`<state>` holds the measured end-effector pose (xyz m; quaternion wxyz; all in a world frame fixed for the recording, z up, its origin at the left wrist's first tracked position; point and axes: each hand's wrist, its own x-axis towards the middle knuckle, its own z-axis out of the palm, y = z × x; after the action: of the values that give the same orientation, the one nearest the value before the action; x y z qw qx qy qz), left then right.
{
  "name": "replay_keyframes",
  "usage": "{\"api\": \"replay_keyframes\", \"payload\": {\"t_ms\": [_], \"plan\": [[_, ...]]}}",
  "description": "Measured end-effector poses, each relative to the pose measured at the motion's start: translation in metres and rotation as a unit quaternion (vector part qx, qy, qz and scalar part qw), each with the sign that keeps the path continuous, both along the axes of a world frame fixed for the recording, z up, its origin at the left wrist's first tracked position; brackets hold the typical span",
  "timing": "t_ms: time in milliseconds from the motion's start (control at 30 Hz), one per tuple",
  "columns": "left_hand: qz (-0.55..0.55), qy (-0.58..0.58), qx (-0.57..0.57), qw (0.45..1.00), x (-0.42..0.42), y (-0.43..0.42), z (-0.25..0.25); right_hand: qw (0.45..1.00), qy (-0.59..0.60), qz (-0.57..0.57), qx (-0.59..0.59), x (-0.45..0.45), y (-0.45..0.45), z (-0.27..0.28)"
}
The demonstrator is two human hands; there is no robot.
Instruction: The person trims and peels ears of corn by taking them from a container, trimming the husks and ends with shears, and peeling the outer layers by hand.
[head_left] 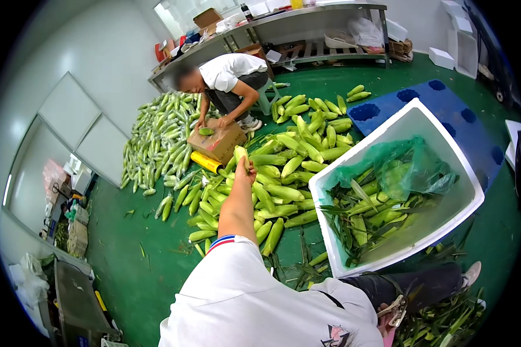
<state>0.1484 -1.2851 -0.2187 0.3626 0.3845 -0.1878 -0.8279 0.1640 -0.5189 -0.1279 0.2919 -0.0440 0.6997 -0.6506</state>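
My left hand (246, 169) reaches out over the pile of corn (283, 194), its fingers wrapped round one green ear of corn (240, 153). Low at the right, my right hand (384, 322) is partly in view beside my leg, next to a metal tool (395, 311); its fingers are too small and hidden to read. A white foam box (474, 188) stands right of the pile, holding corn, loose husks and a green plastic bag (414, 173).
A co-worker (228, 75) sits on a stool, both hands at a cardboard box (226, 140) beside a heap of wrapped corn (162, 133). Husks (446, 318) lie at lower right. A blue pallet (446, 110) and a metal table (307, 13) stand further back.
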Motion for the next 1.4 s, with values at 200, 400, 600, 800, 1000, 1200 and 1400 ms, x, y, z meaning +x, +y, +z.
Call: {"api": "replay_keyframes", "payload": {"t_ms": [200,400,600,800,1000,1200,1400], "plan": [[0.048,-0.044,0.08,0.995,-0.001,0.015,0.017,0.997,-0.009,0.065,0.026,0.002,0.003,0.002],[0.059,-0.101,0.084,0.99,0.007,0.008,0.022,0.982,0.08,-0.11,-0.13,0.013,0.002,-0.036],[0.097,-0.13,0.068,0.984,0.006,0.032,0.038,0.949,-0.015,-0.185,-0.253,-0.011,-0.042,-0.012],[0.067,-0.107,0.061,0.99,0.017,0.029,0.025,0.906,-0.214,-0.142,-0.335,-0.044,-0.056,-0.025],[0.009,-0.138,-0.006,0.99,0.026,0.043,0.024,0.895,-0.257,-0.148,-0.333,-0.05,-0.057,-0.027],[-0.127,-0.096,-0.081,0.984,0.022,0.048,0.022,0.842,-0.328,-0.159,-0.398,-0.056,-0.047,-0.024],[-0.145,-0.067,-0.089,0.983,0.009,0.054,0.029,0.843,-0.326,-0.147,-0.402,-0.057,-0.044,-0.026]]}}
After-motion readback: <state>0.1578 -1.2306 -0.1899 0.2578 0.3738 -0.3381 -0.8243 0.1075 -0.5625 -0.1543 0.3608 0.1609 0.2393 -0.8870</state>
